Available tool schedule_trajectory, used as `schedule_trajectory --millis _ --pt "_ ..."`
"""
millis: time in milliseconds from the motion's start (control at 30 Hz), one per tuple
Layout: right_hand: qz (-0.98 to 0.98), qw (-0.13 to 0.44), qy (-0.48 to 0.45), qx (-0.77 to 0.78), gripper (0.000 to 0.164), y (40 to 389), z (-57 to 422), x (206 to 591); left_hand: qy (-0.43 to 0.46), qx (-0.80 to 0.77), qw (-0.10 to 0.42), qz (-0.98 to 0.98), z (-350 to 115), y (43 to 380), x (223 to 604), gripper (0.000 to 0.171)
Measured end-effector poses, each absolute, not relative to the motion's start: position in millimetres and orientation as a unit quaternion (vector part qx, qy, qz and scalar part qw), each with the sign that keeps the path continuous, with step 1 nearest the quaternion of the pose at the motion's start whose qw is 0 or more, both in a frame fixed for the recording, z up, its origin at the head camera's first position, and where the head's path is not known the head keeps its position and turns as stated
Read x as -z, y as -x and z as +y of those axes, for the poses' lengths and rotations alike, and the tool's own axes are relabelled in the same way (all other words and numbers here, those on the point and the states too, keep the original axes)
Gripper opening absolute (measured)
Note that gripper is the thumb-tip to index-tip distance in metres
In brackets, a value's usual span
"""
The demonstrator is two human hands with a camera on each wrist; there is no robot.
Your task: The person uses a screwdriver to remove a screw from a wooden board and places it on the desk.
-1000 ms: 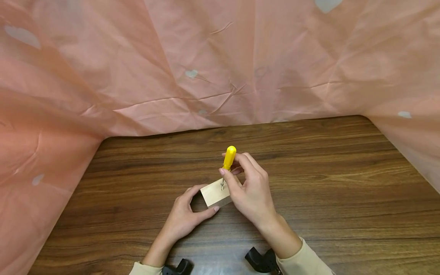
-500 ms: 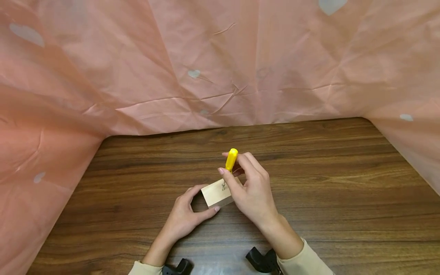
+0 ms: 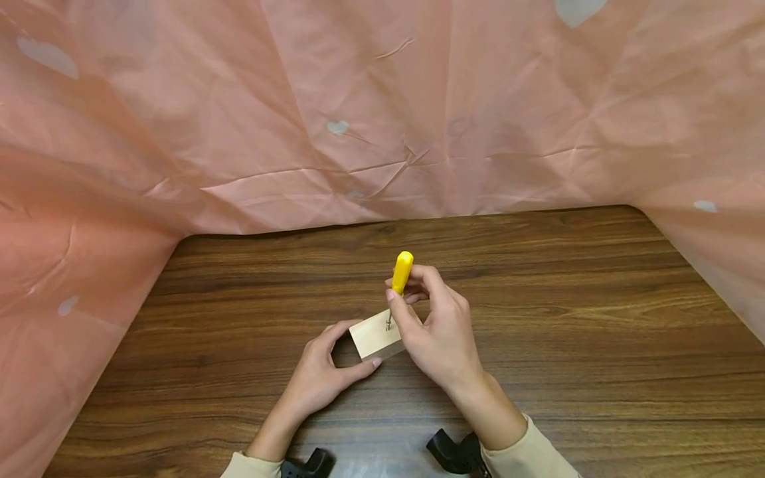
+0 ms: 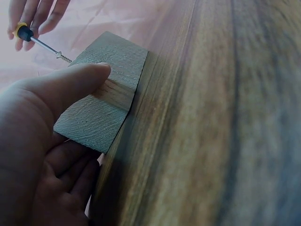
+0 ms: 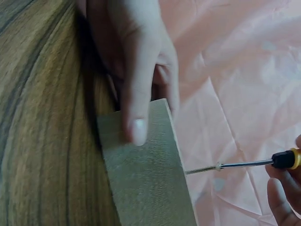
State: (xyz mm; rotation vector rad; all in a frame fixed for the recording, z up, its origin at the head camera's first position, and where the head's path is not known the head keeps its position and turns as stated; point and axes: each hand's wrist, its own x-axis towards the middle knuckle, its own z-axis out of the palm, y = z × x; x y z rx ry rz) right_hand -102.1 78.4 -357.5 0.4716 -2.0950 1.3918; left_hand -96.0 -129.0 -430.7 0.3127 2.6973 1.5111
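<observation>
Yellow screwdriver (image 3: 402, 271): held handle-up above the wooden block, tilted slightly rightward in the head view; a black collar (image 5: 282, 160) joins the handle to the metal shaft (image 5: 247, 164).

Screw (image 5: 202, 170): stands on end at the block's upper face, thread exposed, head meeting the tip of the shaft (how deep its point sits cannot be told).

Wooden block (image 3: 373, 335): pale and oblong, resting at a slant on the worktop (image 3: 568, 332), between the two hands; a rough-grained side, in shadow, faces the person.

Left hand (image 3: 323, 372): fingers clamped on the left end of the block, thumb against the near side, index finger reaching the far edge.

Right hand (image 3: 439, 332): thumb and fingers pinched on the lower part of the yellow handle, just above the block.

Pink cloth (image 3: 239, 99): creased, hanging behind the worktop and along both sides (pale hearts are scattered over it).

Beige sleeves (image 3: 528, 451): one on each forearm, with black wrist devices (image 3: 454, 453) just beside them.
</observation>
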Motion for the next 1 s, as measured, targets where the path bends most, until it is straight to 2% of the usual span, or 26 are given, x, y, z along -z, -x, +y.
schedule_trajectory --millis 267,467,700,1000 --pt "-0.779 0.317 -0.185 -0.509 0.022 103.1 79.2 359.6 -0.102 -0.487 0.02 0.867 -128.9 95.8 431.0 0.055" --pt "-0.781 0.306 -0.181 -0.513 0.031 102.3 79.5 356.3 -0.106 -0.487 0.017 0.867 -129.3 97.3 430.0 0.055" --pt "-0.79 0.291 -0.172 -0.511 0.027 102.5 77.7 357.0 -0.095 -0.49 0.019 0.866 -129.3 95.7 431.0 0.056" --pt "-0.786 0.302 -0.176 -0.51 0.03 103.7 77.2 359.8 -0.098 -0.487 0.016 0.868 -128.6 96.0 430.4 0.056"
